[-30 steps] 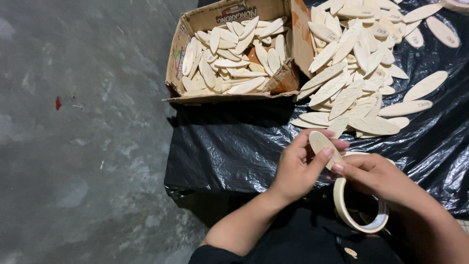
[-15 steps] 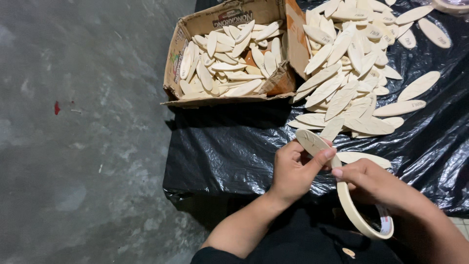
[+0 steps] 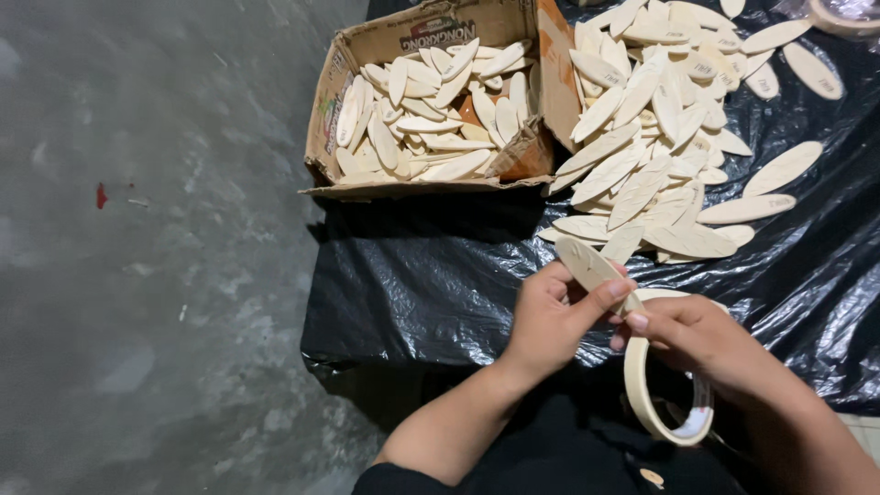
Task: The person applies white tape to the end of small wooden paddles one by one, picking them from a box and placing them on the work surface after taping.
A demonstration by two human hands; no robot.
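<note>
Hands (image 3: 632,325) together, pinching wooden piece (image 3: 587,264), tape roll (image 3: 655,403)

A brown cardboard box (image 3: 431,37) with torn flaps and coloured print stands open, well beyond the fingers (image 3: 600,298), up-left.

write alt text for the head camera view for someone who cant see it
A person's left hand holds a pale, leaf-shaped wooden piece while the right hand grips a cream roll of masking tape against it, over a black plastic sheet. Beyond lie a loose pile of similar wooden pieces and a brown cardboard box filled with more.
</note>
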